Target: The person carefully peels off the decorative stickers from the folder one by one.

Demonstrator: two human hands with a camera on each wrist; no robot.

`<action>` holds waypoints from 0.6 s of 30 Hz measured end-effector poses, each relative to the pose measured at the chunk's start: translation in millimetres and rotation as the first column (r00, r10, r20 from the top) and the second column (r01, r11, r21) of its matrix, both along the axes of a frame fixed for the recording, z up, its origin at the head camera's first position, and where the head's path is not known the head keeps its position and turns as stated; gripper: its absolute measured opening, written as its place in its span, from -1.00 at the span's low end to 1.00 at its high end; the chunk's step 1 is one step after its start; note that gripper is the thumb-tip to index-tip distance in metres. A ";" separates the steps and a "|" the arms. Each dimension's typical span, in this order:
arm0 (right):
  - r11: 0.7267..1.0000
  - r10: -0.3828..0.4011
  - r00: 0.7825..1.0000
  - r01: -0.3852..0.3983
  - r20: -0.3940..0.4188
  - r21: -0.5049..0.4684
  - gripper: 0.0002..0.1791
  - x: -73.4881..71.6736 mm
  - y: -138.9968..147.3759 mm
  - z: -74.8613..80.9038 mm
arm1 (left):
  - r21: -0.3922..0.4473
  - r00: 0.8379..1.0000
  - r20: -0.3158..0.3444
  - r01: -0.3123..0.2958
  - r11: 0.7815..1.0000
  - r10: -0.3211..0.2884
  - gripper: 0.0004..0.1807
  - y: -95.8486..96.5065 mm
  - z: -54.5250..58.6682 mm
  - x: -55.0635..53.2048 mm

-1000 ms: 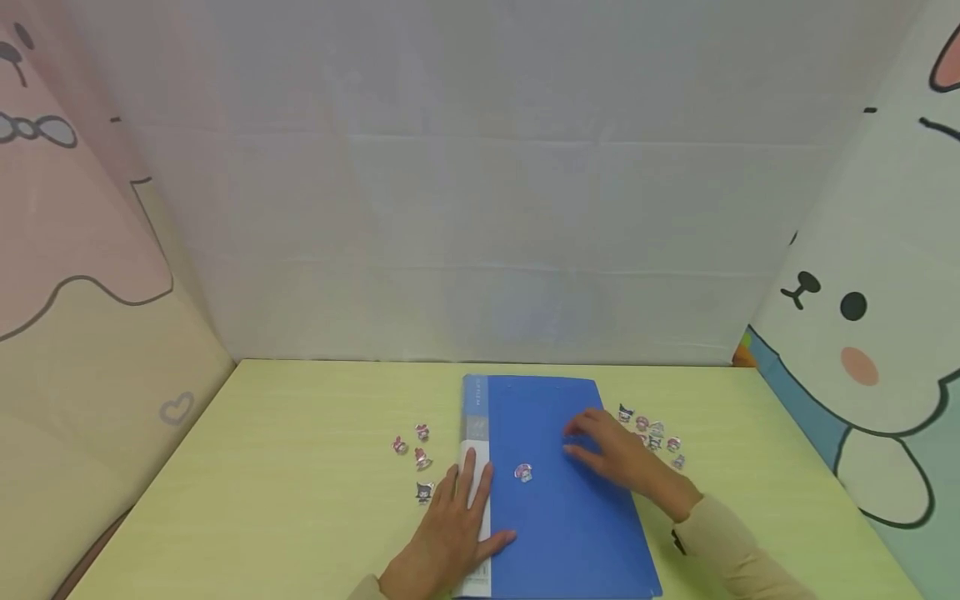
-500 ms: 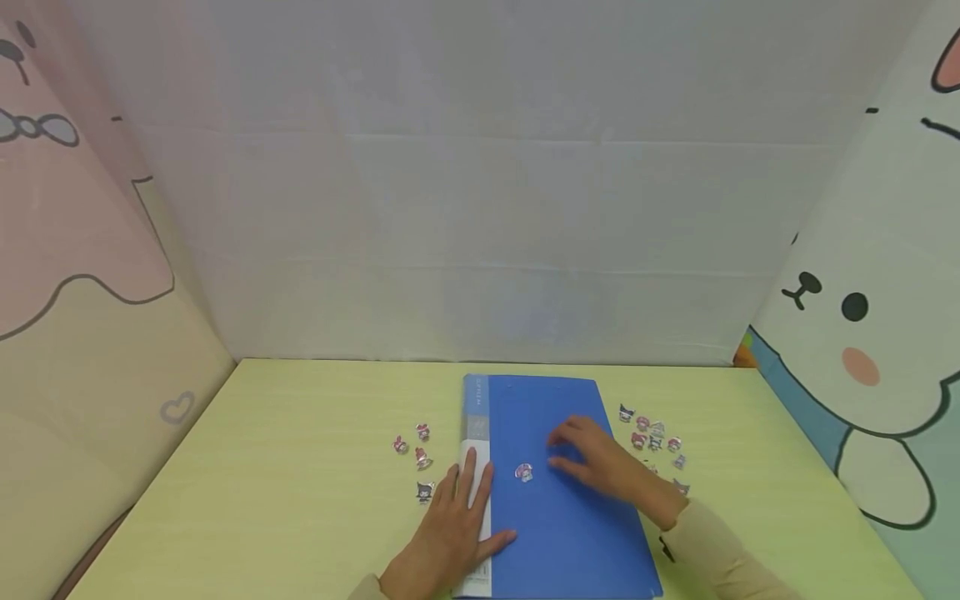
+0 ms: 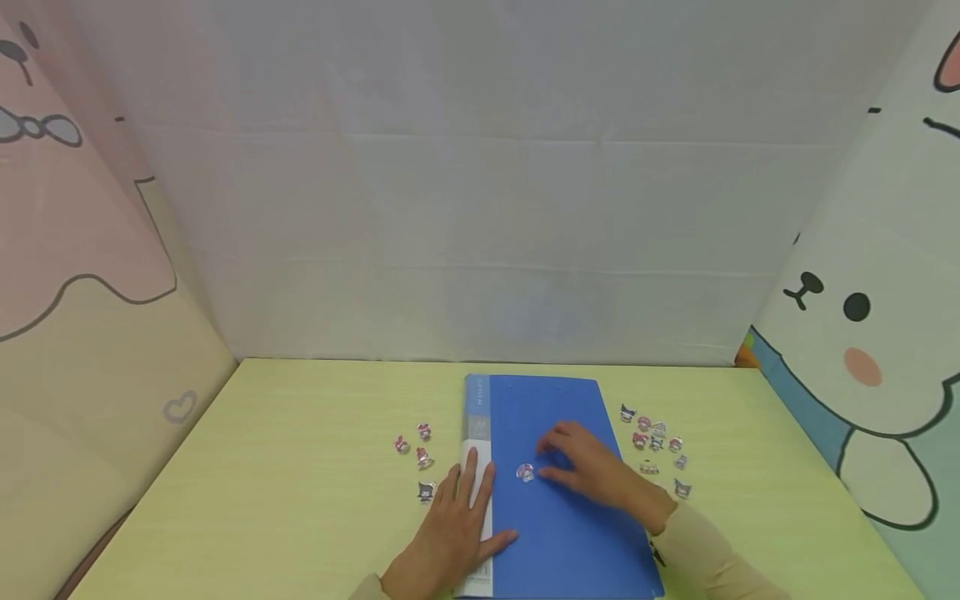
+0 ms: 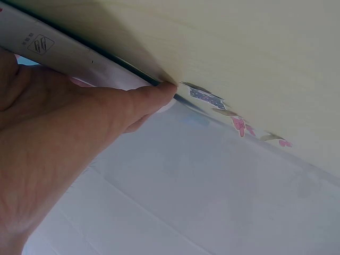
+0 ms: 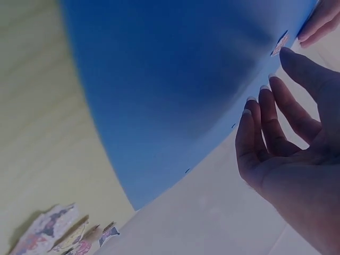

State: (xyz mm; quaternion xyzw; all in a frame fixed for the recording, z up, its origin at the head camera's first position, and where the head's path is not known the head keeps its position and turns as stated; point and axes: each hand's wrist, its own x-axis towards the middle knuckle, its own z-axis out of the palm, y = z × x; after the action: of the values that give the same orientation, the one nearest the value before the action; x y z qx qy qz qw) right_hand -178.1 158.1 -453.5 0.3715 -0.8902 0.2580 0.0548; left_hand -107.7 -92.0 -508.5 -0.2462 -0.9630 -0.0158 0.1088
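A blue folder (image 3: 566,533) lies on the table, with a pale label strip along its spine on the left. My left hand (image 3: 450,529) rests with spread, straight fingers on the spine; in the left wrist view that hand (image 4: 106,106) lies along the folder's edge (image 4: 79,58). One small cartoon sticker (image 3: 525,472) sits on the blue cover. My right hand (image 3: 600,471) hovers over the cover, thumb and index fingertips just right of this sticker. In the right wrist view the fingers (image 5: 271,119) are loosely bent and apart from the thumb, nothing held between them.
Several small cartoon stickers (image 3: 424,458) lie on the yellow table (image 3: 300,500) left of the folder. Several more stickers (image 3: 656,443) are scattered to its right, near the right forearm. A white cloth (image 3: 480,208) hangs behind the table, with printed cloth at both sides.
My right hand has moved left over the cover, closer to the sticker on it, uncovering more stickers on the right. The left hand has stayed in place on the folder.
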 end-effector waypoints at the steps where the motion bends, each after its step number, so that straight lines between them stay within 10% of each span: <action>1: 1.000 0.001 1.000 -0.001 0.004 -0.002 -0.80 0.3 -0.9 0.1 | -0.003 1.000 0.002 0.000 1.000 0.000 0.01 0.2 1.3 0.4; 18: 0.999 -0.011 0.996 0.008 0.092 0.032 -0.85 4.9 -15.0 -0.4 | -0.013 1.000 -0.015 0.001 1.000 -0.001 0.00 0.2 2.7 1.6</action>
State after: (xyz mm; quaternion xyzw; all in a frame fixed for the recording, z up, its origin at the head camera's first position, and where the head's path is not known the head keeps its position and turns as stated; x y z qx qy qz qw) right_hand -173.2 143.2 -453.9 0.3559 -0.8975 0.2604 0.0089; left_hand -106.1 -91.8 -505.8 -0.2476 -0.9620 -0.0075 0.1145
